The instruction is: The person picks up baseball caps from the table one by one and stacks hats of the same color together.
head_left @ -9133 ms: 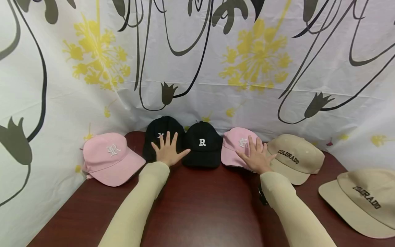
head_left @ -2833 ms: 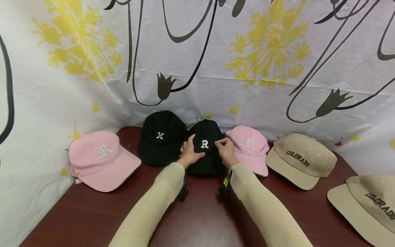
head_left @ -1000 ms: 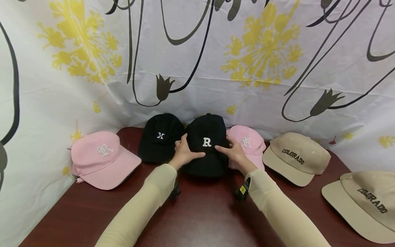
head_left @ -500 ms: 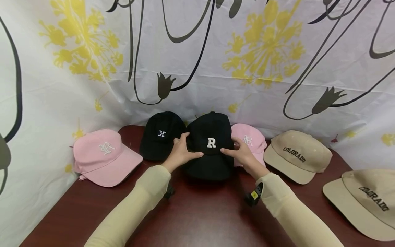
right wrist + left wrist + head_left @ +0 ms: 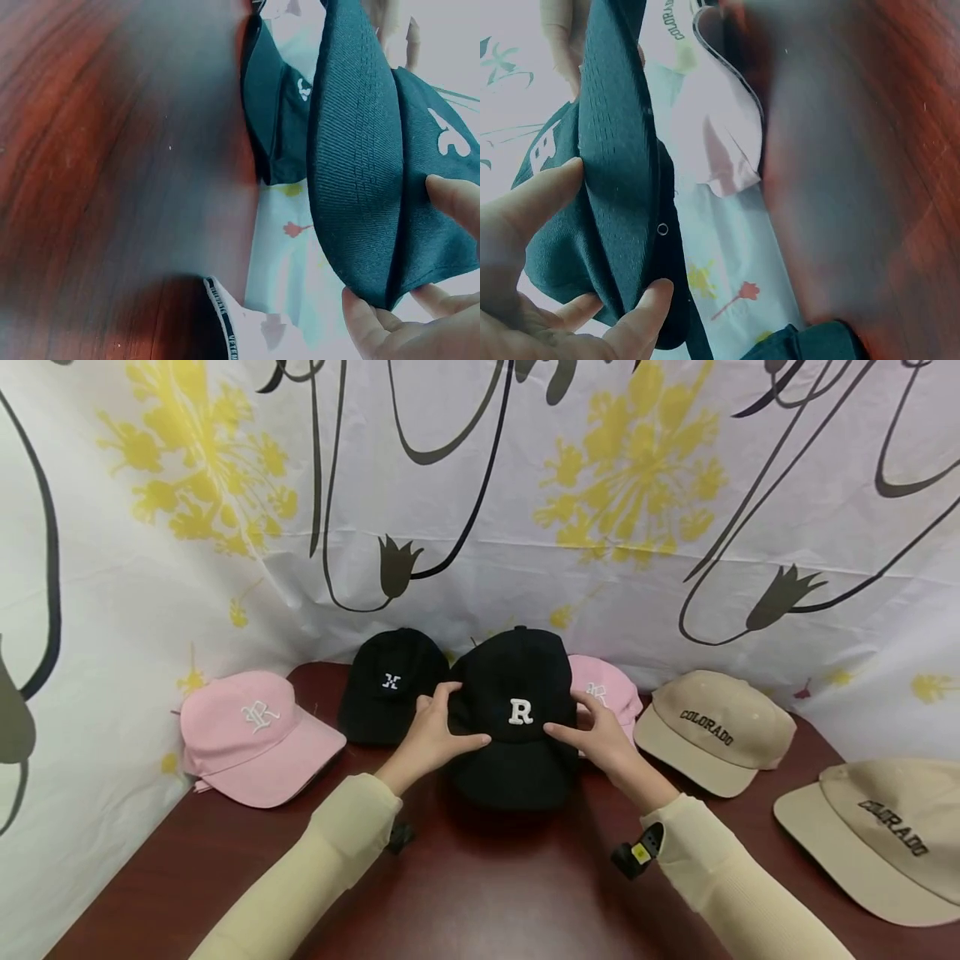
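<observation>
A black baseball cap [image 5: 517, 668] with a white R faces me in the head view, held up off the table between both hands. My left hand [image 5: 435, 735] grips its left side, thumb on the front near the brim. On the opposite side my right hand [image 5: 603, 739] pinches it the same way, thumb beside the R. In the left wrist view the fingers [image 5: 649, 311] curl under the edge of the brim [image 5: 619, 150]. The right wrist view shows the thumb [image 5: 454, 199] on the crown and the other fingers beneath.
Behind stand another black cap [image 5: 390, 693] and a pink cap [image 5: 611, 689], partly covered by the held one and the right hand. A second pink cap [image 5: 262, 735] sits left; two beige Colorado caps [image 5: 712, 727] are right. A patterned white cloth [image 5: 465, 527] hangs behind the dark red table [image 5: 487, 893].
Earlier both hands were spread open over the row of caps. They then took hold of the black R cap, which has since come up and nearer, looking larger and slightly further right.
</observation>
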Available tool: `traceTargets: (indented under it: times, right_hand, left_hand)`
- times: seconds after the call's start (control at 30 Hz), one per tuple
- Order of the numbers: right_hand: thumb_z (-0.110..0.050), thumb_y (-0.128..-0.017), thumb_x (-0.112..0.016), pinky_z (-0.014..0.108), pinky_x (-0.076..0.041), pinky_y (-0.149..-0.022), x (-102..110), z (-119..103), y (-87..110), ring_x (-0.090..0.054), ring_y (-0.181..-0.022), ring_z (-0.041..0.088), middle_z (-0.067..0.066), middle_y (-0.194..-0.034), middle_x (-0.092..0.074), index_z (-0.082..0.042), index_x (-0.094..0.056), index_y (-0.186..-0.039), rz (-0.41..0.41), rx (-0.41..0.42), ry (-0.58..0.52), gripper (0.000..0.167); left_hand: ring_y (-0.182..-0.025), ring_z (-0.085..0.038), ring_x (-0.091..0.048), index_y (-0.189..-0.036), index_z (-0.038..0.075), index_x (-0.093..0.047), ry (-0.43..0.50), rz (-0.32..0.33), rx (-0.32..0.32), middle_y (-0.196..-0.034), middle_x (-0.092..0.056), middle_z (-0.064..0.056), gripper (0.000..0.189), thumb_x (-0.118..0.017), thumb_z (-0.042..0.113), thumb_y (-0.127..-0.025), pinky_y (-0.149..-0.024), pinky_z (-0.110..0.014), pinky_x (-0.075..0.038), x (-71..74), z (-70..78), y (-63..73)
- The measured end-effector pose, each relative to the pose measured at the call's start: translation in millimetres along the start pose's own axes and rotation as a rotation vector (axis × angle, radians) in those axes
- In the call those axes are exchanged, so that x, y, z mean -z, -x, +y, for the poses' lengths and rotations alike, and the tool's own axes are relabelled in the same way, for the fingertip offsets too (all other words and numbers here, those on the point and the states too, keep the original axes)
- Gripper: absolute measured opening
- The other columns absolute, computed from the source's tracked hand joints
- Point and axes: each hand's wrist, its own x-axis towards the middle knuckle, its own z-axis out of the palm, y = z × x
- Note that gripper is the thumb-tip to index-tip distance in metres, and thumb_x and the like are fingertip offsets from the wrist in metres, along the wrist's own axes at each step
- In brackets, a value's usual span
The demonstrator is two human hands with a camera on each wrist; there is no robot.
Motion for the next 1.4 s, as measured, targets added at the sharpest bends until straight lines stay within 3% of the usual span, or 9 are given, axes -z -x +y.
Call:
traceTargets:
  times: [0.13, 0.37, 0.7, 0.97, 1.2, 1.4]
  right_hand:
    - [-0.025, -0.086, -0.065, 0.034, -0.044, -0.075, 2.5, -1.1, 9.8, -0.05, -0.109, 0.032, 0.026, -0.125, -0.05, -0.003, -0.023, -0.144, 0.017, 0.004, 0.012, 0.075]
    - [-0.024, -0.085, -0.065, 0.044, -0.037, -0.093, 5.6, -3.6, 28.7, -0.047, -0.116, 0.032, 0.026, -0.126, -0.049, -0.003, -0.023, -0.143, 0.021, 0.031, -0.004, 0.074]
    - [-0.024, -0.085, -0.066, 0.043, -0.04, -0.089, 8.2, -5.6, 54.8, -0.05, -0.111, 0.031, 0.025, -0.12, -0.053, -0.003, -0.029, -0.14, 0.017, 0.069, 0.033, 0.07]
    - [-0.025, -0.083, -0.069, 0.04, -0.043, -0.084, 9.3, 2.0, 71.2, -0.059, -0.099, 0.024, 0.017, -0.106, -0.062, -0.004, -0.041, -0.132, 0.038, 0.108, 0.089, 0.06]
    - [-0.025, -0.082, -0.07, 0.038, -0.045, -0.082, 9.4, 11.7, 87.3, -0.057, -0.102, 0.026, 0.017, -0.114, -0.058, -0.004, -0.044, -0.125, 0.032, 0.113, 0.105, 0.055]
    - [-0.028, -0.081, -0.071, 0.037, -0.046, -0.078, 7.4, 18.2, 99.6, -0.056, -0.103, 0.027, 0.016, -0.115, -0.056, -0.003, -0.045, -0.125, 0.012, 0.056, 0.138, 0.057]
  left_hand:
    - [-0.102, -0.032, -0.044, -0.139, 0.013, -0.029, -0.009, 0.013, -0.024, -0.124, -0.033, -0.021, 0.081, -0.075, 0.031, -0.076, -0.085, -0.044, -0.04, -0.4, 3.8, 8.9]
    - [-0.107, -0.031, -0.036, -0.138, 0.015, -0.032, -0.048, 0.044, -0.073, -0.117, -0.036, -0.016, 0.081, -0.076, 0.036, -0.073, -0.084, -0.044, -0.039, -0.7, 12.6, 25.5]
    - [-0.1, -0.027, -0.039, -0.134, 0.017, -0.035, -0.075, 0.045, -0.084, -0.111, -0.038, -0.013, 0.079, -0.078, 0.039, -0.071, -0.081, -0.04, -0.041, -0.7, 20.5, 47.6]
    - [-0.087, -0.022, -0.045, -0.13, 0.014, -0.037, -0.096, -0.002, -0.101, -0.1, -0.04, -0.011, 0.077, -0.077, 0.041, -0.07, -0.076, -0.036, -0.043, -7.6, 23.6, 60.8]
    - [-0.08, -0.021, -0.047, -0.129, 0.012, -0.037, -0.106, -0.077, -0.108, -0.099, -0.039, -0.011, 0.073, -0.076, 0.039, -0.074, -0.071, -0.034, -0.043, -11.5, 23.9, 74.5]
    - [-0.08, -0.02, -0.049, -0.13, 0.011, -0.035, -0.112, -0.156, -0.098, -0.102, -0.041, -0.012, 0.071, -0.073, 0.037, -0.076, -0.071, -0.035, -0.043, -14.0, 19.3, 85.9]
